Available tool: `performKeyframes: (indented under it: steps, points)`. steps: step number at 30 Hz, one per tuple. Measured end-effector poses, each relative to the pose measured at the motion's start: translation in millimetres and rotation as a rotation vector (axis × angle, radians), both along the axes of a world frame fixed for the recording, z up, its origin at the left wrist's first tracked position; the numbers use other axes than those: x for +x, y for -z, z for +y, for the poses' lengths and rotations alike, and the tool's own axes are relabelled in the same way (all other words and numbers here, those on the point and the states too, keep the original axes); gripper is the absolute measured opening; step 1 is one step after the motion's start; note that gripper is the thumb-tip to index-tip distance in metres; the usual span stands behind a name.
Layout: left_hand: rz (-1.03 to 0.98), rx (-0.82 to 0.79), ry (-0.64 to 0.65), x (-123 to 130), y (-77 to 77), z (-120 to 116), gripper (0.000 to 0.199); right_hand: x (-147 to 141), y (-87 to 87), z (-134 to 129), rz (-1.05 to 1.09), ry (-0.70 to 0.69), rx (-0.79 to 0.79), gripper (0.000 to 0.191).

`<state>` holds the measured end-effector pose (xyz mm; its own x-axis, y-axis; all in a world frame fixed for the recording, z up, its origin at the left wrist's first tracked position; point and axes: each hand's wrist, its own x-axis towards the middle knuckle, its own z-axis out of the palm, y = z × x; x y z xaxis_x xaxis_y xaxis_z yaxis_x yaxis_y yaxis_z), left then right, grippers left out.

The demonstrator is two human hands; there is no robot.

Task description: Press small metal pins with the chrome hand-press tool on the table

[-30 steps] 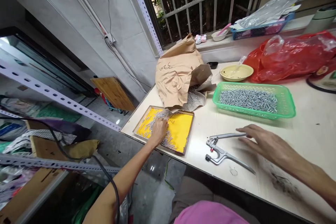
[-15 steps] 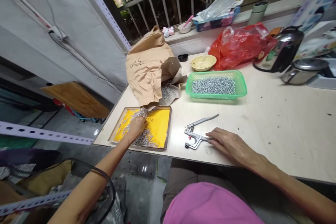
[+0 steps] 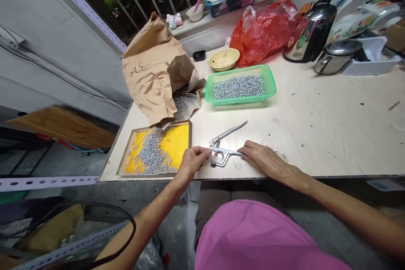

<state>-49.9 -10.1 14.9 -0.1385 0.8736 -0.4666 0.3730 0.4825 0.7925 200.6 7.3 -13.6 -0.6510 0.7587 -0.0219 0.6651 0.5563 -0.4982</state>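
Note:
My left hand [image 3: 193, 160] is pinched closed at the jaw end of the metal hand pliers [image 3: 224, 155]; what its fingertips hold is too small to make out. The pliers lie on the table with one handle angled up and away. My right hand [image 3: 263, 158] rests on the tabletop, its fingertips on the end of the lower handle. Left of my left hand is a shallow tray [image 3: 190, 135] with a yellow bottom and a heap of small metal pieces [image 3: 152, 154].
A green basket [image 3: 272, 84] of metal pieces stands behind the pliers. An open brown paper bag [image 3: 152, 80] leans behind the tray. Farther back are a yellow bowl [image 3: 232, 60], a red plastic bag [image 3: 262, 33], a kettle [image 3: 316, 29] and a steel pot [image 3: 337, 55].
My left hand has left the metal pieces in the tray and moved right to the pliers' jaw. My right hand stays at the handle. The view has shifted.

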Motion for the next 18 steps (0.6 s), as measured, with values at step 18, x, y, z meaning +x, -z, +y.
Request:
performKeyframes:
  steps: [18]
  points:
    - [0.249, -0.191, 0.251, 6.5, 21.1, 10.7, 0.031, -3.0, 12.6, -1.6, -0.053, 0.013, 0.065, 0.026]
